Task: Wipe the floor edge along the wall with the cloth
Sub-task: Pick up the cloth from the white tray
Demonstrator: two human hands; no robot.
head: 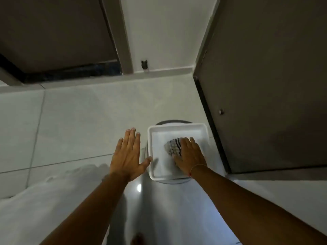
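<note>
A crumpled striped grey-and-white cloth (172, 146) lies inside a white square tray (156, 137). My right hand (190, 153) rests flat on top of the cloth, fingers pointing forward, covering its right part. My left hand (128, 154) is spread flat with fingers apart just left of the tray, its thumb touching the tray's left rim. The floor edge (159, 74) runs along the white wall's skirting further ahead.
The tray sits on a round grey stool or bin (174, 122). A brown door (265, 85) stands open at the right, another dark door (53, 32) at the left. A small black doorstop (144, 65) is on the wall. Pale tiled floor (88, 112) spreads ahead.
</note>
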